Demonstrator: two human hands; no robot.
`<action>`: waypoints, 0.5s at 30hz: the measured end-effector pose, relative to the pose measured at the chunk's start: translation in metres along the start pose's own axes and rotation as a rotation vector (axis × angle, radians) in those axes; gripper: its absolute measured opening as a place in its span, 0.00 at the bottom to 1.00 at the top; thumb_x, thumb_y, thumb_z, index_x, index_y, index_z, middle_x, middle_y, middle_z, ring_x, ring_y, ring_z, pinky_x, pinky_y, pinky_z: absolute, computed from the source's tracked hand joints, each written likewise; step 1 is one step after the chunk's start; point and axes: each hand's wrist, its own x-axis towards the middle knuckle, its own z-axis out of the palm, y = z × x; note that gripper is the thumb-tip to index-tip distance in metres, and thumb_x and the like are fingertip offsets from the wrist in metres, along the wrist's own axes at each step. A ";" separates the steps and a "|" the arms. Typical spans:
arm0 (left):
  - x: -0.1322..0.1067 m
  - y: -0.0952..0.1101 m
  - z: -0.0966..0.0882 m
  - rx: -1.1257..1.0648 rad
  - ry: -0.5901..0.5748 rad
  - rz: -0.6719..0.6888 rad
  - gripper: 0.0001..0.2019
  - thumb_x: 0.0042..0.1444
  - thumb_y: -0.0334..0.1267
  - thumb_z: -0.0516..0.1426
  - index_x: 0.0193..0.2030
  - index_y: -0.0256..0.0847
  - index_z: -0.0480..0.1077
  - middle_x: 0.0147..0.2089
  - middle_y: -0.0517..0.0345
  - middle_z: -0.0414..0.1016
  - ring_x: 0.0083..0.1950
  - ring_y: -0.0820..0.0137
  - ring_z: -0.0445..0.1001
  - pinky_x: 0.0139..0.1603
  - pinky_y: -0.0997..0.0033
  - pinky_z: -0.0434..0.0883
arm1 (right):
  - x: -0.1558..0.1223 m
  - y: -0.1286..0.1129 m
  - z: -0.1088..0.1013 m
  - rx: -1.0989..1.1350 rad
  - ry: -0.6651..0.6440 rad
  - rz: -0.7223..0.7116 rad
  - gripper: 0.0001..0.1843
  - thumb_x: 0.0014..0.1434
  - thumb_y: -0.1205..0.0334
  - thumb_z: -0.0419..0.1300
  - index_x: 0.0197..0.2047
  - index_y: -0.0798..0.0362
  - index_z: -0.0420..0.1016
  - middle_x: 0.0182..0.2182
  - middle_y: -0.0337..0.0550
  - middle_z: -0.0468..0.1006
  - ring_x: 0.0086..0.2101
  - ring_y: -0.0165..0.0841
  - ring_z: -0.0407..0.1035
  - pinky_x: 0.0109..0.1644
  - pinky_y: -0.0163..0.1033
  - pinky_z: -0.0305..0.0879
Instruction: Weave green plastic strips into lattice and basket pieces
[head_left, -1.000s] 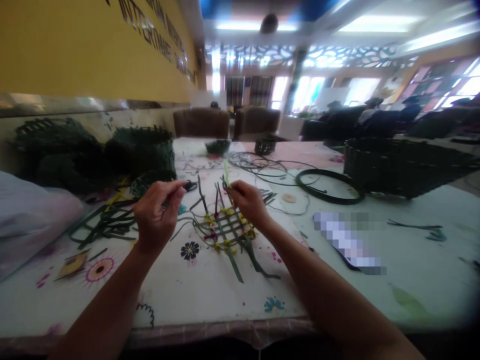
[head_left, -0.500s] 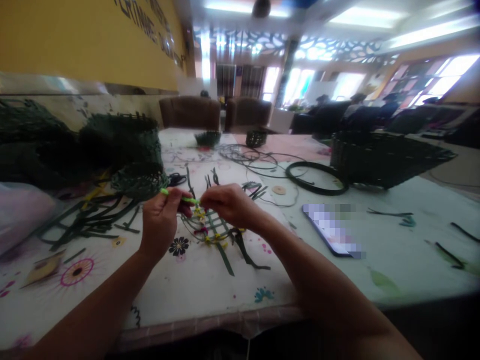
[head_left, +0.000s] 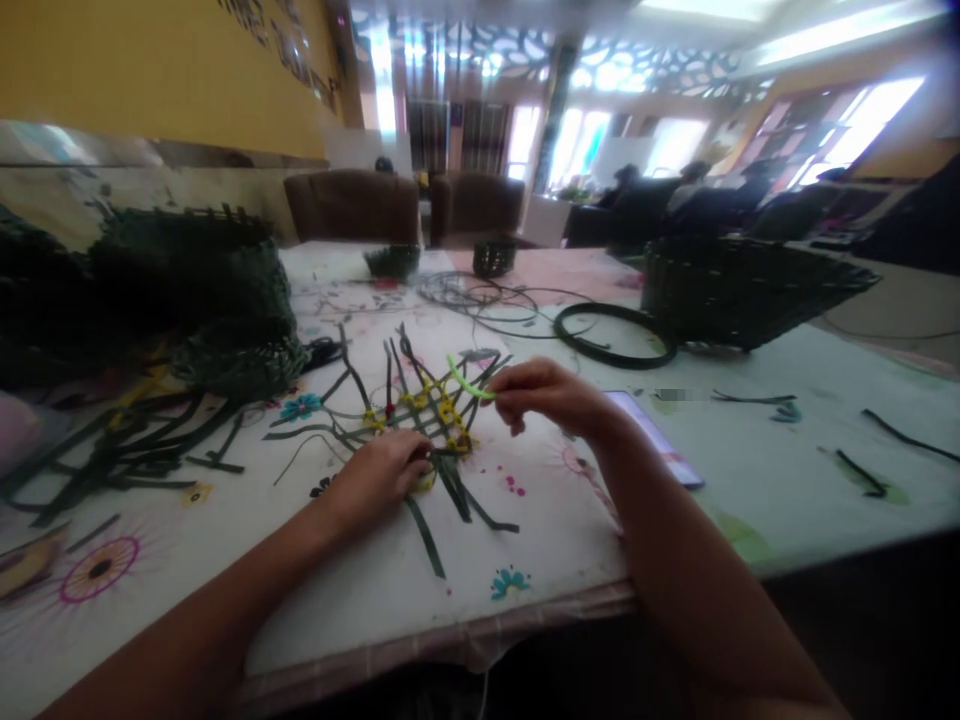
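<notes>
A loosely woven mat of dark green strips (head_left: 426, 420), tied at several crossings with yellow bits and one red one, lies flat on the table with its strip ends splayed outward. My left hand (head_left: 386, 468) rests over its near left part, fingers curled and closed on the weave; their tips are partly hidden. Above the mat's right side, my right hand (head_left: 544, 392) pinches one end of a short bright green strip (head_left: 466, 383). The strip's free end curves up and left, apart from the mat.
Dark woven baskets stand at left (head_left: 195, 270) and right (head_left: 742, 290). Behind the mat lie a coil of strip (head_left: 562, 335) and loose loops. A phone (head_left: 660, 440) is right of my right forearm. Cut strips (head_left: 150, 450) are heaped at left; two small baskets stand farther back.
My hands have parted. The left hand has let go of the bright green strip and come down onto the mat; the right hand has carried the strip rightward. The view has shifted slightly.
</notes>
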 end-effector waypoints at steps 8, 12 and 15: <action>0.015 -0.011 -0.002 -0.010 -0.038 -0.122 0.08 0.57 0.37 0.57 0.37 0.39 0.77 0.41 0.53 0.74 0.41 0.66 0.73 0.42 0.69 0.66 | -0.011 0.000 -0.030 -0.190 -0.032 0.200 0.11 0.50 0.61 0.64 0.36 0.58 0.78 0.23 0.37 0.74 0.24 0.26 0.69 0.30 0.32 0.67; 0.021 -0.010 0.000 0.048 -0.070 -0.180 0.07 0.54 0.39 0.58 0.35 0.41 0.77 0.38 0.56 0.74 0.37 0.67 0.71 0.36 0.70 0.63 | -0.011 0.007 -0.040 -0.431 -0.149 0.428 0.08 0.46 0.66 0.61 0.32 0.58 0.78 0.22 0.38 0.74 0.25 0.27 0.68 0.31 0.32 0.65; 0.020 -0.011 0.002 0.040 -0.043 -0.192 0.06 0.52 0.38 0.59 0.33 0.41 0.75 0.37 0.57 0.74 0.37 0.68 0.71 0.35 0.71 0.63 | -0.010 0.008 -0.038 -0.566 -0.177 0.490 0.09 0.46 0.68 0.59 0.31 0.57 0.79 0.22 0.39 0.74 0.25 0.27 0.67 0.31 0.32 0.63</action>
